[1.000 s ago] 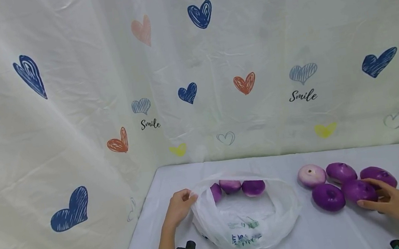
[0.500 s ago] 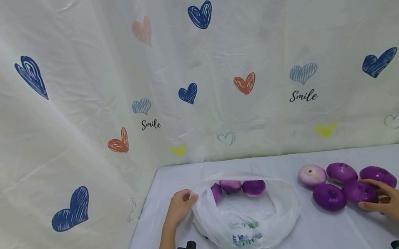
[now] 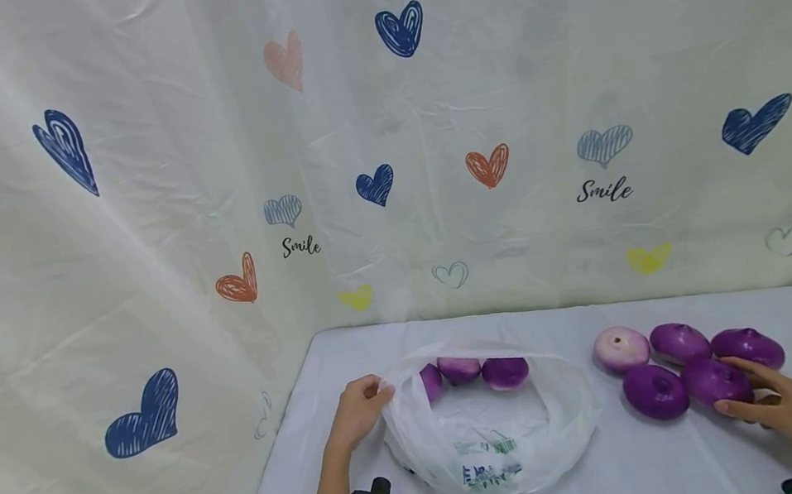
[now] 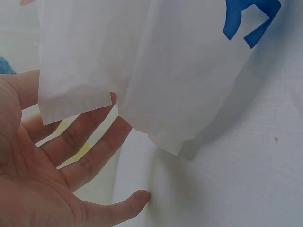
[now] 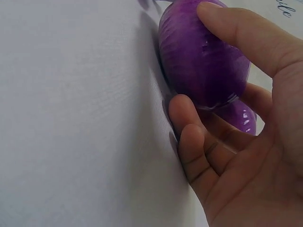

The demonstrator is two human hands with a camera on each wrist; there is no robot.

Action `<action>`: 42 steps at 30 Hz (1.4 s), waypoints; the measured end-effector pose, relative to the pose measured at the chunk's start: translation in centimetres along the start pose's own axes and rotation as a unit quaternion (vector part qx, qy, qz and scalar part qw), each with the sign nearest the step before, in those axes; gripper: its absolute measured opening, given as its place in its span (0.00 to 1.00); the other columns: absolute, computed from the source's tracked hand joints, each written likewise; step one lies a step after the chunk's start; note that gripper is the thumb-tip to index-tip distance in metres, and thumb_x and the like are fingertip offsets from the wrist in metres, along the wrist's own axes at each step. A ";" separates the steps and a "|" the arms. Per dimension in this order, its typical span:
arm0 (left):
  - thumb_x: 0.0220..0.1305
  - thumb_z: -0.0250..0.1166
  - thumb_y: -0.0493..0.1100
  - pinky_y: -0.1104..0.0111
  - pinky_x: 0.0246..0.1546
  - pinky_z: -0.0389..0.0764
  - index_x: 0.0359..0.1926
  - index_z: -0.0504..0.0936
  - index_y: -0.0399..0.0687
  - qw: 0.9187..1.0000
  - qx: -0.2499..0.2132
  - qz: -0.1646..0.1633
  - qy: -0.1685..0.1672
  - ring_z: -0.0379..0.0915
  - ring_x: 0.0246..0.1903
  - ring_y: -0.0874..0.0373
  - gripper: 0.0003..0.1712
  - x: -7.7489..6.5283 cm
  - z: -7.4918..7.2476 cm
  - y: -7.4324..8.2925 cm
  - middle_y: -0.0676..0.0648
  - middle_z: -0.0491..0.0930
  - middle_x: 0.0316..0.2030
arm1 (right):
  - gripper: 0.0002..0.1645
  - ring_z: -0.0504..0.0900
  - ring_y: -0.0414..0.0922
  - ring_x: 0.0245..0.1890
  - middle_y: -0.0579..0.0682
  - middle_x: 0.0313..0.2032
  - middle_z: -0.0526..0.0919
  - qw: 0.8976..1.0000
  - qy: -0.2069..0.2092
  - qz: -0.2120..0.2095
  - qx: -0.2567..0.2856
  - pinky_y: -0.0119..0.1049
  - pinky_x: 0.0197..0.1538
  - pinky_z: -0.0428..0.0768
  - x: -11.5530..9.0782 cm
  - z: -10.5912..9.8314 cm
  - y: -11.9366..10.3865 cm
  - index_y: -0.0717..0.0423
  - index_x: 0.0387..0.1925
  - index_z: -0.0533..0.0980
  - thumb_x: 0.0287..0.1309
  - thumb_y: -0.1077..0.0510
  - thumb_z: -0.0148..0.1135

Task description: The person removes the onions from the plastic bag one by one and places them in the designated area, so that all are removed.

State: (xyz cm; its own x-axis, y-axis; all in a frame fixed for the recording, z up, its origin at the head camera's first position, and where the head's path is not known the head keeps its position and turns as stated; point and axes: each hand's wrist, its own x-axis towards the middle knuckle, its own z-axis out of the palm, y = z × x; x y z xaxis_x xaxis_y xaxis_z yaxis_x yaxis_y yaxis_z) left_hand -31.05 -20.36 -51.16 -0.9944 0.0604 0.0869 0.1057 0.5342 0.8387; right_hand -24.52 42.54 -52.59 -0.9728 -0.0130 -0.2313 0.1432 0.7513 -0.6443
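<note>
At the left edge of a white plastic bag (image 3: 493, 443), my left hand (image 3: 359, 409) pinches the plastic between thumb and fingers. The left wrist view has the plastic (image 4: 137, 71) hanging over the fingers, with the little finger apart from it. Three purple onions (image 3: 506, 373) show in the bag's mouth. On the right, my right hand (image 3: 784, 396) grips a purple onion (image 3: 714, 382) in a cluster on the table. In the right wrist view the thumb lies over this onion (image 5: 203, 56) and the fingers curl around its other side.
Around the gripped onion lie a pale onion (image 3: 621, 349) and purple onions at the front left (image 3: 655, 392), behind (image 3: 680, 344) and right (image 3: 749, 349). A white cloth covers the table (image 3: 620, 468). A heart-printed curtain (image 3: 495, 84) hangs behind.
The rightmost onion has shifted slightly left, behind the gripped one. Both hands and the bag stay nearly where they were.
</note>
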 end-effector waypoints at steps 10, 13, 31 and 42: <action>0.70 0.66 0.49 0.64 0.34 0.72 0.37 0.82 0.46 1.000 -0.006 0.001 -0.001 0.71 0.33 0.56 0.11 0.0 0.0 0.0 0.49 0.80 0.32 | 0.60 0.80 0.64 0.51 0.84 0.66 0.53 1.000 0.004 -0.016 0.007 0.43 0.42 0.81 -0.3 -0.1 -0.2 0.65 0.78 0.36 0.70 0.36 0.58; 0.70 0.66 0.49 0.64 0.35 0.72 0.37 0.83 0.45 1.000 -0.011 0.003 -0.001 0.71 0.34 0.56 0.11 0.0 0.0 0.0 0.48 0.80 0.32 | 0.60 0.80 0.64 0.51 0.86 0.65 0.54 1.000 0.001 -0.015 0.006 0.44 0.42 0.83 -0.4 -0.2 -0.4 0.66 0.78 0.37 0.70 0.37 0.59; 0.70 0.66 0.50 0.64 0.36 0.74 0.39 0.83 0.45 1.000 -0.012 -0.001 -0.004 0.73 0.35 0.55 0.12 0.1 0.0 0.1 0.47 0.83 0.35 | 0.50 0.87 0.52 0.40 0.82 0.57 0.71 0.985 0.122 -0.104 -0.070 0.54 0.34 0.82 -2.5 -2.1 -4.6 0.69 0.75 0.54 0.68 0.42 0.65; 0.70 0.66 0.49 0.64 0.36 0.73 0.39 0.83 0.46 1.000 -0.013 0.001 -0.006 0.72 0.34 0.55 0.11 0.2 0.0 0.1 0.48 0.83 0.35 | 0.32 0.76 0.25 0.33 0.42 0.47 0.82 0.956 0.211 -0.205 -0.006 0.28 0.31 0.76 -3.8 1.9 -11.9 0.55 0.65 0.70 0.64 0.52 0.70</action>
State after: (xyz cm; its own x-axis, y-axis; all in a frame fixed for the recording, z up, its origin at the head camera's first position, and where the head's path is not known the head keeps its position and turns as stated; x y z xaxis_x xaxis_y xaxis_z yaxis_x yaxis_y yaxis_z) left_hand -31.20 -20.31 -51.04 -0.9941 0.0717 0.0815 0.1068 0.5115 0.8526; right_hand -22.20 32.41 -45.47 -0.9340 -0.0426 0.3547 -0.2655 0.7471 -0.6094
